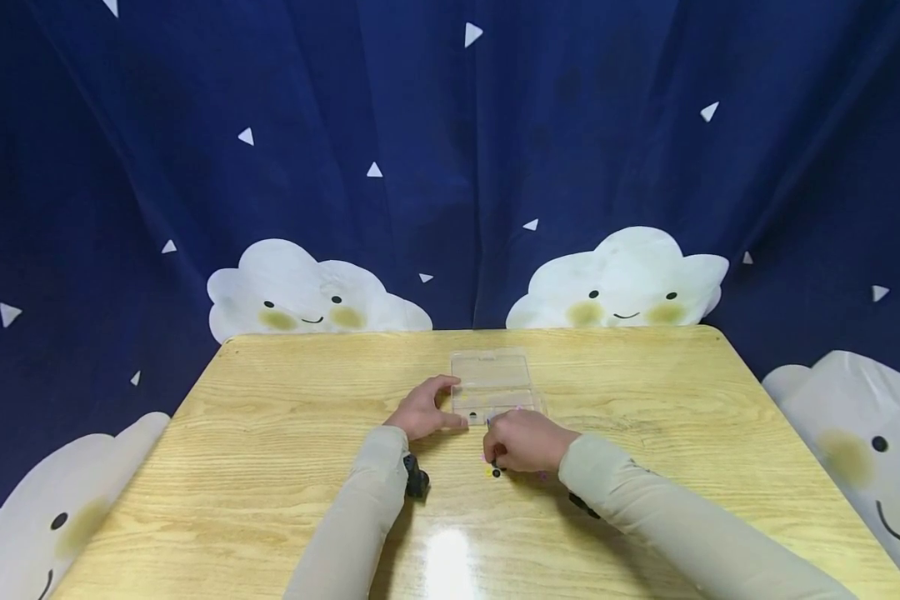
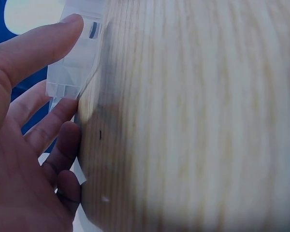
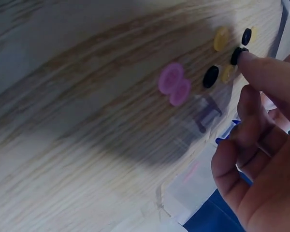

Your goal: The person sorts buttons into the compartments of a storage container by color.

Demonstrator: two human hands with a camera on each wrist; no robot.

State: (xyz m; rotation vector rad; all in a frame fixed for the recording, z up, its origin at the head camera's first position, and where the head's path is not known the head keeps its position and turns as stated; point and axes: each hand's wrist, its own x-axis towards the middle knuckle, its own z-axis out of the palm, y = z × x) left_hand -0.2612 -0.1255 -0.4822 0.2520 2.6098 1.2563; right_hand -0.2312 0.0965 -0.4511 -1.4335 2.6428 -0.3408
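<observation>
A clear plastic box lies with its lid laid back on the table. My left hand holds the box at its left side, the thumb at the near corner; in the left wrist view the thumb lies over the box. In front of the box, my right hand pinches a small black button at the thumb tip; the index fingertip is hidden. Around it lie another black button, yellow buttons and pink buttons. One dark piece sits inside the box.
A small blue piece shows beyond the right fingers. The wooden table reaches back to a dark blue curtain with white cloud shapes along it.
</observation>
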